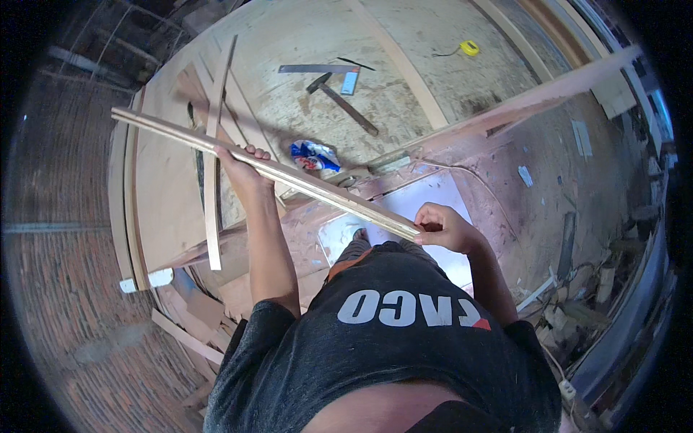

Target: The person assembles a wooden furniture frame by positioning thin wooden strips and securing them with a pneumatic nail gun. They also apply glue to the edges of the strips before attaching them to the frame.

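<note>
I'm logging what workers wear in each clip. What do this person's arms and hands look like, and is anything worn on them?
Both forearms are bare from the elbow down, with no gloves, watch or bands visible on the left hand or right hand. Short sleeves of a dark grey T-shirt with pale lettering and a small red mark cover the upper arms.

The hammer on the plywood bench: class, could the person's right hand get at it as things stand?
Probably not at once. The right hand grips the near end of the long wooden strip, and the hammer lies far across the bench. Nothing blocks the way otherwise.
</note>
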`<state>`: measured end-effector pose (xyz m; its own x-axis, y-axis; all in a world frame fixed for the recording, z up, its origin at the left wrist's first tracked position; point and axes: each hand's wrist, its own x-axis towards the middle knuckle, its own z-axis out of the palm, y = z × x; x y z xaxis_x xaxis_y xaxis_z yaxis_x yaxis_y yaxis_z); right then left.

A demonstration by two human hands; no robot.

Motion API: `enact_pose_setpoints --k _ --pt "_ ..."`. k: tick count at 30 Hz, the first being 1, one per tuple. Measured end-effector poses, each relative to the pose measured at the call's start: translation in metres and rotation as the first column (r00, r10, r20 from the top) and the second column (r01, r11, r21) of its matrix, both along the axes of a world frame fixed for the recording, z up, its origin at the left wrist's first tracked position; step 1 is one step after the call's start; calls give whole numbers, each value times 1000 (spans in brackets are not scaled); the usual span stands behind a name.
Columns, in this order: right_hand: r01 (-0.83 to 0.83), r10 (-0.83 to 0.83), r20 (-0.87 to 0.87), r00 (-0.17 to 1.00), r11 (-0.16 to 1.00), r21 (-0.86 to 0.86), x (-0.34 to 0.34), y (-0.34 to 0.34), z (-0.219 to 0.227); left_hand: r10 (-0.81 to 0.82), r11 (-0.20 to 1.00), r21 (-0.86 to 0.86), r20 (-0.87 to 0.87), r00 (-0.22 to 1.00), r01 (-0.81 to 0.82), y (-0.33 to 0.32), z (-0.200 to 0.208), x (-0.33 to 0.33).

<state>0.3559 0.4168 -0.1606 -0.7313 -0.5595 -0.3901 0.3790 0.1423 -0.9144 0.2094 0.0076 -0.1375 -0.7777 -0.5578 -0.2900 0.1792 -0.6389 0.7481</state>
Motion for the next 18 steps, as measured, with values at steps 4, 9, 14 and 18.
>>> enact_pose_setpoints --k 4,9,14,18 --pt "6 -8 51 999 998 56 -8 -25 10 15 998 62 44 999 -18 -29 -26 -6" --pt "72 -73 35 997 997 30 -15 -50 -2 24 993 116 81 996 -33 -59 -50 -13" --pt "110 -112 57 992 993 41 -29 -62 -13 61 989 126 166 984 -82 -74 -75 -28" --pt "29 -36 68 997 995 99 -54 -69 -10 51 980 180 174 983 -83 -96 -101 -40"
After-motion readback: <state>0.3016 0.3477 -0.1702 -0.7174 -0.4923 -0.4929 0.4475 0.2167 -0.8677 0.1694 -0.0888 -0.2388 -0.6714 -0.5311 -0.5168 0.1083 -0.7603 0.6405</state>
